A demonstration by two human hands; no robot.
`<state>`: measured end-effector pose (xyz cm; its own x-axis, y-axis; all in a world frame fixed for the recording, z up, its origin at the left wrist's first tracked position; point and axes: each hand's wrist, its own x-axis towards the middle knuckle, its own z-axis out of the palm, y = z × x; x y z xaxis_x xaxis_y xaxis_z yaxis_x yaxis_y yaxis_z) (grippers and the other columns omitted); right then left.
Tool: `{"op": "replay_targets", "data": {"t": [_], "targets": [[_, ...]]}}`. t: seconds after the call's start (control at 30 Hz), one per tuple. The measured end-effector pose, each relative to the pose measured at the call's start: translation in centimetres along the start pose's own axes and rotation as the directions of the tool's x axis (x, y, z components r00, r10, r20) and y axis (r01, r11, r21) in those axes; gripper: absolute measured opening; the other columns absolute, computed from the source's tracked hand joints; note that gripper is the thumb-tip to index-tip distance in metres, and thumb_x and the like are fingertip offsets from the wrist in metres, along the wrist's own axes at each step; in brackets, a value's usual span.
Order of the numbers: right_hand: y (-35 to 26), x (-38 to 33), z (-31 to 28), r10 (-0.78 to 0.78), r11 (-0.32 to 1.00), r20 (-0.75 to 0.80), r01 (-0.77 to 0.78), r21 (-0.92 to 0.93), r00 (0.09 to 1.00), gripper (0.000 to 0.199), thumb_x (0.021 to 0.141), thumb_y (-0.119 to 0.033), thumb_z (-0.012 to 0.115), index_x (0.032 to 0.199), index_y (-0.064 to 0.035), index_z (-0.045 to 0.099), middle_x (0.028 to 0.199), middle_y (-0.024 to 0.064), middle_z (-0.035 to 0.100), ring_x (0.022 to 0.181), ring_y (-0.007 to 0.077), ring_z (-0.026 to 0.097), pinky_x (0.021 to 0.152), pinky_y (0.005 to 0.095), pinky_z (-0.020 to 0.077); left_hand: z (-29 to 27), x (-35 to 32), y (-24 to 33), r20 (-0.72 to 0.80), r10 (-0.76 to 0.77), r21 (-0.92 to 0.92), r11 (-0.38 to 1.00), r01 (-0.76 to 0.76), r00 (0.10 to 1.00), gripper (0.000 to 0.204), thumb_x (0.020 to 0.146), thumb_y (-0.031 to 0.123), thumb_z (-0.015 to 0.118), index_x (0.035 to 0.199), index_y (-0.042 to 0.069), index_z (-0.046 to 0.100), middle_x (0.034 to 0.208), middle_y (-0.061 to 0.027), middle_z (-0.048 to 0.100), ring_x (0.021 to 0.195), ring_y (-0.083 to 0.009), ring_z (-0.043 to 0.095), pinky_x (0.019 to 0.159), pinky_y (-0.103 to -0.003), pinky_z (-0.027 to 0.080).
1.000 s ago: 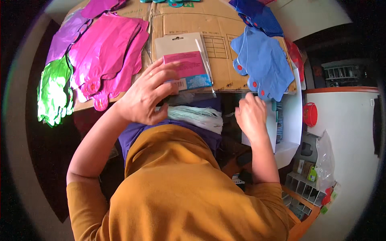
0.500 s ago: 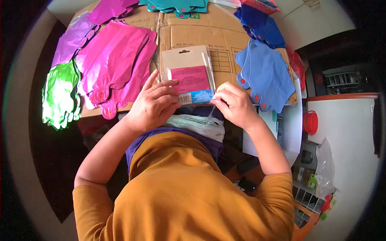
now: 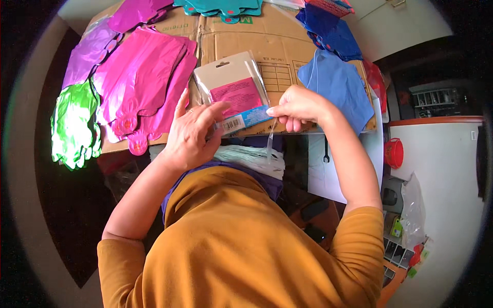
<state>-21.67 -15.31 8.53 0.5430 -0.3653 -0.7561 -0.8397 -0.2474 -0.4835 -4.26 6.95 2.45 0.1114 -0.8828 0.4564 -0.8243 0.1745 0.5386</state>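
A flat clear packet (image 3: pixel 233 92) with a hang hole, a pink panel and a blue barcode strip lies tilted at the near edge of the cardboard. My right hand (image 3: pixel 298 109) pinches its lower right corner between thumb and finger. From under that hand a thin clear strip (image 3: pixel 270 146) hangs down. At the packet's lower left is my left hand (image 3: pixel 192 131), fingers spread, the fingertips over the packet's edge; whether they press on it I cannot tell. Below the packet, a bundle of whitish strands (image 3: pixel 246 158) lies across my lap.
Flat foil pieces, resembling uninflated balloons, cover the cardboard (image 3: pixel 236 41): pink (image 3: pixel 138 72), lilac (image 3: pixel 87 56), green (image 3: pixel 76 123), teal (image 3: pixel 221 6), dark blue (image 3: pixel 331 33) and light blue (image 3: pixel 336 87). A white box (image 3: pixel 346 169) stands below right, near a red basket (image 3: pixel 394 153).
The packet has turned, its lower right corner rising. My right hand has moved up slightly, and my left fingers have spread more. The clear strip now hangs free below the right hand.
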Motion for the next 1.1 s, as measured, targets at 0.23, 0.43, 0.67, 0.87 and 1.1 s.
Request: {"op": "replay_targets", "data": {"t": [0.23, 0.43, 0.67, 0.87, 1.1], "targets": [[5.7, -4.6, 3.3, -0.104, 0.994, 0.006, 0.104, 0.040, 0.995, 0.024, 0.091, -0.018, 0.065, 0.077, 0.0017, 0.068, 0.070, 0.0101, 0.070, 0.052, 0.0116, 0.064, 0.042, 0.0255, 0.0456, -0.1, -1.5, -1.2, 0.061, 0.194, 0.099, 0.975, -0.200, 0.979, 0.047, 0.072, -0.003, 0.060, 0.116, 0.011, 0.069, 0.114, -0.0116, 0.060, 0.116, -0.0313, 0.060, 0.108, -0.054, 0.039], [6.4, -4.6, 12.5, -0.289, 0.778, -0.223, 0.364, 0.512, 0.931, 0.019, 0.097, -0.015, 0.063, 0.087, -0.0005, 0.070, 0.073, 0.0048, 0.070, 0.054, 0.0080, 0.060, 0.051, 0.0224, 0.0473, 0.1, -4.0, 2.3, -0.053, 0.267, -0.059, 0.961, -0.270, 0.962, 0.043, 0.072, 0.006, 0.070, 0.114, 0.006, 0.068, 0.107, -0.0112, 0.061, 0.100, -0.0285, 0.061, 0.087, -0.045, 0.049], [2.7, -4.0, 18.1, -0.527, 0.659, -0.681, 0.750, 0.051, 0.509, 0.012, 0.085, -0.010, 0.078, 0.084, -0.0003, 0.071, 0.079, 0.0035, 0.066, 0.069, 0.0083, 0.060, 0.062, 0.0236, 0.0478, 2.3, -6.2, 5.6, 0.594, -0.460, -0.602, 0.290, 0.744, 0.660, 0.032, 0.089, 0.016, 0.074, 0.114, -0.003, 0.067, 0.086, -0.0136, 0.069, 0.073, -0.0135, 0.065, 0.068, -0.029, 0.054], [6.7, -2.8, 16.3, -0.162, 0.730, -0.776, 0.603, 0.321, 0.610, 0.033, 0.100, -0.027, 0.061, 0.085, 0.0009, 0.068, 0.073, 0.0061, 0.067, 0.064, 0.0115, 0.061, 0.061, 0.0276, 0.0485, 1.3, -11.6, -2.7, 0.228, -0.397, 0.176, 0.915, 0.364, 0.889, 0.033, 0.100, 0.027, 0.053, 0.092, 0.003, 0.074, 0.087, -0.0243, 0.070, 0.076, -0.0360, 0.070, 0.065, -0.042, 0.056], [3.3, -4.2, 12.7, -0.297, 0.938, -0.869, 0.294, -0.186, 0.396, 0.034, 0.088, -0.034, 0.074, 0.090, -0.0019, 0.063, 0.073, 0.0108, 0.061, 0.065, 0.0286, 0.061, 0.062, 0.0357, 0.0504, 1.6, -11.1, -6.9, 0.293, -0.679, 0.423, 0.723, 0.546, 0.673, 0.035, 0.099, 0.037, 0.051, 0.102, 0.004, 0.061, 0.093, -0.0264, 0.067, 0.085, -0.0438, 0.066, 0.073, -0.051, 0.053]]}}
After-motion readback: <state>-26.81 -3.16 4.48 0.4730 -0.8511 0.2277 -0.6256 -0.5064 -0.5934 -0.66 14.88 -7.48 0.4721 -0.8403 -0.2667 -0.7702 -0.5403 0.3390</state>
